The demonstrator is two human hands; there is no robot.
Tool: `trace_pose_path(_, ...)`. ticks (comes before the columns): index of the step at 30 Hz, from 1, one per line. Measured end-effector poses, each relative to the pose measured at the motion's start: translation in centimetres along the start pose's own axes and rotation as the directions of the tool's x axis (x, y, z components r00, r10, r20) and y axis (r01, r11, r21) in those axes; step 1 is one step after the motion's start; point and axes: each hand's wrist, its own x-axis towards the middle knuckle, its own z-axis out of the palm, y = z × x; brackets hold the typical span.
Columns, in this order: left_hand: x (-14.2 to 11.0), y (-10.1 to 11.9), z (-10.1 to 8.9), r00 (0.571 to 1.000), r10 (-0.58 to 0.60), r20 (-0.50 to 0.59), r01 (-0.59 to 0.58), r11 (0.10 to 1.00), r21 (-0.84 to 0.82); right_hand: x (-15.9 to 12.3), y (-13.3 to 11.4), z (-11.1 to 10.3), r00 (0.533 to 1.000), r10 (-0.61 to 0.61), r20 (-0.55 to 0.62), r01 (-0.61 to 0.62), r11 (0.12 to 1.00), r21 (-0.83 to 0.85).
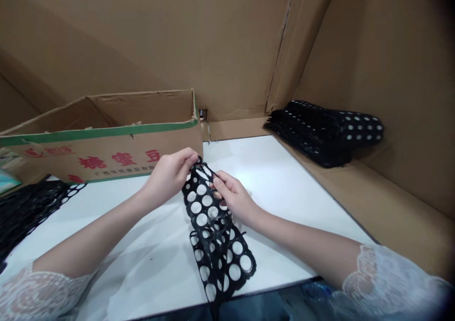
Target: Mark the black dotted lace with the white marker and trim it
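Note:
A floppy black strip with rows of round holes (207,212) hangs between my hands over the white table, its lower end folded on itself near the front edge. My left hand (174,172) pinches its upper left corner. On the opposite side, my right hand (232,195) grips the strip's right edge between thumb and fingers. The white tabletop shows through the holes. Where the layers overlap in the lower part, I cannot tell how many there are.
An open cardboard box (117,155) with a green rim and red lettering stands behind my left hand. Black perforated material (28,212) lies at the left. A stack of black perforated strips (323,131) rests on cardboard at the back right. Cardboard walls (227,41) enclose the white table (295,193).

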Motion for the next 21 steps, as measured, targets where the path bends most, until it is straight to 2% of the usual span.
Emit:
trace_pose_path(3, 1.1, 0.4, 0.4, 0.993, -0.097, 0.072, 0.112, 0.959, -0.260, 0.1, -0.4, 0.0, 0.999, -0.013, -0.041, 0.014, 1.000, 0.002)
trace_pose_path(5, 2.0, 0.1, 0.4, 0.977, -0.174, 0.126, 0.211, 0.891, -0.402, -0.1, -0.4, 0.0, 0.997, -0.018, -0.070, 0.017, 1.000, -0.019)
trace_pose_path(6, 2.5, -0.3, 0.2, 0.967, -0.229, 0.114, 0.256, 0.856, -0.449, -0.2, -0.3, 0.0, 0.996, -0.028, -0.086, 0.024, 0.999, -0.040)
trace_pose_path(8, 3.3, -1.2, -0.8, 0.940, -0.339, -0.016, 0.289, 0.823, -0.489, -0.6, 0.0, 0.1, 0.995, -0.044, -0.091, 0.036, 0.996, -0.084)
trace_pose_path(9, 3.5, -1.6, -1.5, 0.924, -0.366, -0.112, 0.275, 0.838, -0.470, -0.9, 0.1, 0.1, 0.996, -0.044, -0.081, 0.036, 0.994, -0.099)
trace_pose_path(10, 3.6, -2.0, -2.4, 0.913, -0.342, -0.221, 0.231, 0.882, -0.410, -1.0, 0.3, 0.1, 0.997, -0.039, -0.067, 0.031, 0.994, -0.109)
trace_pose_path(12, 3.6, -2.6, -4.5, 0.906, -0.196, -0.374, 0.145, 0.976, -0.161, -1.3, 0.5, 0.1, 0.999, -0.027, -0.037, 0.022, 0.991, -0.129)
trace_pose_path(13, 3.6, -3.0, -5.5, 0.895, -0.101, -0.434, 0.109, 0.994, -0.008, -1.3, 0.6, 0.1, 1.000, -0.019, -0.025, 0.016, 0.990, -0.139)
trace_pose_path(15, 3.9, -4.0, -7.6, 0.847, 0.075, -0.527, 0.076, 0.962, 0.261, -1.2, 0.8, 0.0, 1.000, 0.018, 0.020, -0.015, 0.985, -0.171)
trace_pose_path(17, 4.8, -5.6, -9.3, 0.809, 0.179, -0.560, 0.085, 0.906, 0.414, -0.9, 1.0, -0.1, 0.996, 0.069, 0.061, -0.053, 0.973, -0.224)
trace_pose_path(19, 5.9, -7.3, -10.6, 0.850, 0.146, -0.505, 0.125, 0.877, 0.465, -0.7, 1.1, -0.2, 0.995, 0.075, 0.059, -0.056, 0.960, -0.274)
trace_pose_path(20, 6.2, -7.8, -10.9, 0.884, 0.103, -0.456, 0.146, 0.865, 0.479, -0.6, 1.1, -0.3, 0.997, 0.063, 0.045, -0.047, 0.956, -0.290)
trace_pose_path(21, 6.3, -8.1, -10.8, 0.899, 0.075, -0.432, 0.165, 0.855, 0.492, -0.5, 1.0, -0.3, 0.998, 0.051, 0.033, -0.039, 0.954, -0.299)
